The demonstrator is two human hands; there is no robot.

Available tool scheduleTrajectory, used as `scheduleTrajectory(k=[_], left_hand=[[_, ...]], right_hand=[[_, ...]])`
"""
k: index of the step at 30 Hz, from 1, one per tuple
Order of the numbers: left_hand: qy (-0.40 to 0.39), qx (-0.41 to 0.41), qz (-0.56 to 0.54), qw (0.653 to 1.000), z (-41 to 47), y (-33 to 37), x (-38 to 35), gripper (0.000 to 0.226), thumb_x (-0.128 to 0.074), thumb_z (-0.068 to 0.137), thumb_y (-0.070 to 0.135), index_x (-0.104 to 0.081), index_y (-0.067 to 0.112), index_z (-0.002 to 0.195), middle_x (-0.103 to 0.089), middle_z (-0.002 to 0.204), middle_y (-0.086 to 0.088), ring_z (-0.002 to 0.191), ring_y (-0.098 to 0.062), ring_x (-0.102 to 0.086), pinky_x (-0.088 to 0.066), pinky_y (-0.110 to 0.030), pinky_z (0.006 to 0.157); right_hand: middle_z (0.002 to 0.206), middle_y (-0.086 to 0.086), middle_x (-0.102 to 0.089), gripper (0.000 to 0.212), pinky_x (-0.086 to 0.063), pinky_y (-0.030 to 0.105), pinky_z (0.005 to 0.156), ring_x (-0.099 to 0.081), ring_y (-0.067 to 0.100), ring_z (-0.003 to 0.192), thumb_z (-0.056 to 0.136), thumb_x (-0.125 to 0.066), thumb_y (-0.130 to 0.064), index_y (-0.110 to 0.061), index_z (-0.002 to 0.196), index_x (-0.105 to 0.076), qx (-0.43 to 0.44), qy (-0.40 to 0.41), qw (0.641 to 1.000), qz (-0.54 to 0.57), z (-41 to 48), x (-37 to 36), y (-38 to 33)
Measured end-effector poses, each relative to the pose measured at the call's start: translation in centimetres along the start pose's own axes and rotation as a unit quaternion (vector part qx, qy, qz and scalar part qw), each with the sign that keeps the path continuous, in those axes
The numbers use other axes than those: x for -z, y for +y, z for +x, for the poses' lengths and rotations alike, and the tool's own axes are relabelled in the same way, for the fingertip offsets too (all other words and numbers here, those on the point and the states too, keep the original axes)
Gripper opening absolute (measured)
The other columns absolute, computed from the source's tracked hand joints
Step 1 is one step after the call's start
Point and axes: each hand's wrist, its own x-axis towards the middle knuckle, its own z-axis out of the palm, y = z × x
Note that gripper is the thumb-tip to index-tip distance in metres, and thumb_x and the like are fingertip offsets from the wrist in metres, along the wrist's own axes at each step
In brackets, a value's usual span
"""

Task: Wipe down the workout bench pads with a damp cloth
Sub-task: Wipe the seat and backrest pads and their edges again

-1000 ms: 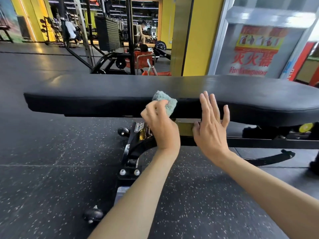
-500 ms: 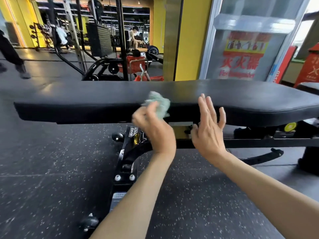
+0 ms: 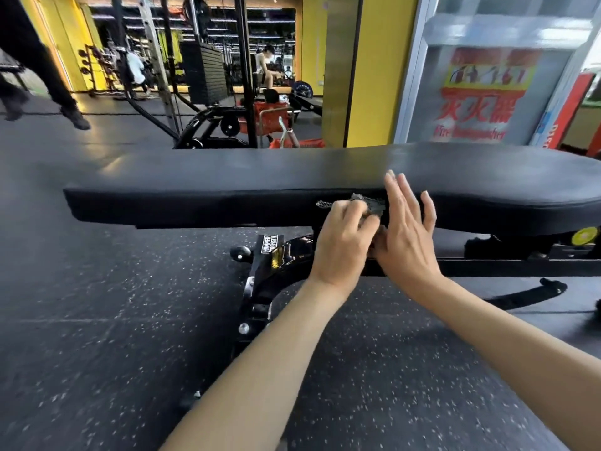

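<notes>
A long black bench pad (image 3: pixel 227 177) lies flat across the view on a black steel frame (image 3: pixel 273 275). My left hand (image 3: pixel 341 245) grips a cloth (image 3: pixel 370 205) against the pad's near side edge; the cloth looks dark here and is mostly hidden behind my fingers. Right beside it, my right hand (image 3: pixel 406 229) rests flat on the same side edge with straight fingers reaching up to the pad's top rim. The two hands touch each other.
Speckled black rubber floor (image 3: pixel 97 336) surrounds the bench. A yellow adjustment knob (image 3: pixel 583 236) sits under the pad at right. A fire extinguisher cabinet (image 3: pixel 481 92) stands behind. A person's legs (image 3: pixel 42 70) walk at far left, with weight machines (image 3: pixel 211 92) further back.
My left hand has slid the cloth to the right along the pad's side edge until it meets my right hand. The view shifted a little, and a walking person entered at left.
</notes>
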Motion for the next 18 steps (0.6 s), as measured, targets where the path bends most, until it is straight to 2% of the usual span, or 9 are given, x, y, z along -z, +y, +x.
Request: scheduleTrajectory(k=[3, 7, 10, 11, 13, 14, 15, 16, 18], left_hand=[[0.010, 0.006, 0.023, 1.000, -0.1, -2.9, 2.5, 0.031, -0.039, 0.085, 0.003, -0.069, 0.000, 0.081, -0.061, 0.089, -0.010, 0.091, -0.021, -0.042, -0.049, -0.026, 0.066], [0.042, 0.062, 0.026, 0.997, -1.4, -6.4, 6.1, 0.040, -0.032, 0.077, -0.003, -0.071, 0.002, 0.085, -0.059, 0.089, -0.013, 0.092, -0.021, -0.039, -0.041, -0.022, 0.066], [0.096, 0.169, 0.072, 0.978, -3.5, -10.4, 9.4, 0.047, -0.035, 0.068, -0.017, -0.069, 0.004, 0.091, -0.053, 0.102, -0.015, 0.098, -0.025, -0.039, -0.037, -0.021, 0.072], [0.161, 0.248, 0.085, 0.951, -3.8, -12.0, 10.6, 0.043, -0.037, 0.070, -0.018, -0.066, 0.006, 0.091, -0.050, 0.105, -0.016, 0.098, -0.027, -0.042, -0.039, -0.021, 0.074], [0.310, 0.423, 0.140, 0.840, -4.1, -14.7, 13.0, 0.019, -0.048, 0.078, -0.008, -0.056, 0.009, 0.083, -0.045, 0.103, -0.015, 0.092, -0.020, -0.047, -0.041, -0.019, 0.070], [0.330, 0.495, 0.135, 0.792, -4.5, -15.4, 13.8, 0.013, -0.050, 0.080, -0.004, -0.054, 0.008, 0.083, -0.045, 0.100, -0.012, 0.088, -0.014, -0.048, -0.041, -0.018, 0.067], [0.304, 0.510, 0.118, 0.796, -4.9, -15.2, 14.1, 0.016, -0.048, 0.080, -0.006, -0.055, 0.006, 0.088, -0.046, 0.101, -0.010, 0.089, -0.010, -0.046, -0.041, -0.018, 0.068], [0.268, 0.493, 0.110, 0.821, -5.0, -14.1, 13.6, 0.026, -0.045, 0.079, -0.012, -0.057, 0.005, 0.095, -0.047, 0.106, -0.011, 0.095, -0.013, -0.046, -0.041, -0.021, 0.074], [0.174, 0.349, 0.093, 0.916, -5.5, -10.4, 11.1, 0.038, -0.042, 0.074, -0.019, -0.060, 0.002, 0.101, -0.048, 0.108, -0.014, 0.099, -0.027, -0.048, -0.041, -0.026, 0.082]], right_hand=[[0.158, 0.011, -0.019, 0.088, 0.006, 0.036, 0.117, -0.007, 0.020, 0.147, 0.069, -0.050, 0.008, -0.007, 0.149, -0.017, -0.009, -0.006, 1.000, 0.006, 0.0, -1.4, -2.3], [0.159, 0.012, -0.011, 0.094, 0.011, 0.036, 0.117, -0.002, 0.022, 0.147, 0.070, -0.058, 0.011, -0.010, 0.150, -0.014, -0.001, -0.008, 1.000, 0.023, 0.5, -3.4, -5.8], [0.159, 0.014, -0.008, 0.093, 0.014, 0.035, 0.115, 0.002, 0.024, 0.147, 0.073, -0.064, 0.008, -0.014, 0.149, -0.016, 0.020, -0.027, 0.999, 0.019, 1.1, -4.5, -8.3], [0.159, 0.015, -0.007, 0.092, 0.014, 0.036, 0.115, 0.002, 0.025, 0.147, 0.074, -0.065, 0.006, -0.015, 0.149, -0.016, 0.026, -0.032, 0.999, 0.014, 1.4, -4.7, -8.9], [0.159, 0.016, -0.005, 0.094, 0.012, 0.039, 0.115, 0.003, 0.027, 0.146, 0.074, -0.068, 0.002, -0.016, 0.150, -0.016, 0.025, -0.038, 0.999, -0.001, 2.1, -5.1, -9.7], [0.159, 0.018, -0.005, 0.094, 0.011, 0.040, 0.115, 0.003, 0.028, 0.146, 0.074, -0.069, 0.001, -0.016, 0.149, -0.015, 0.015, -0.040, 0.999, -0.007, 2.4, -5.1, -9.9], [0.158, 0.018, -0.006, 0.095, 0.012, 0.040, 0.114, 0.004, 0.028, 0.146, 0.074, -0.070, 0.001, -0.016, 0.149, -0.015, 0.005, -0.040, 0.999, -0.013, 2.5, -5.2, -10.1], [0.158, 0.019, -0.006, 0.096, 0.014, 0.039, 0.114, 0.004, 0.028, 0.145, 0.073, -0.071, 0.000, -0.016, 0.149, -0.015, -0.002, -0.040, 0.999, -0.017, 2.6, -5.2, -10.2], [0.158, 0.019, -0.008, 0.097, 0.016, 0.038, 0.113, 0.002, 0.028, 0.145, 0.071, -0.072, 0.002, -0.015, 0.149, -0.016, 0.002, -0.032, 0.999, -0.023, 2.8, -5.4, -10.5]])
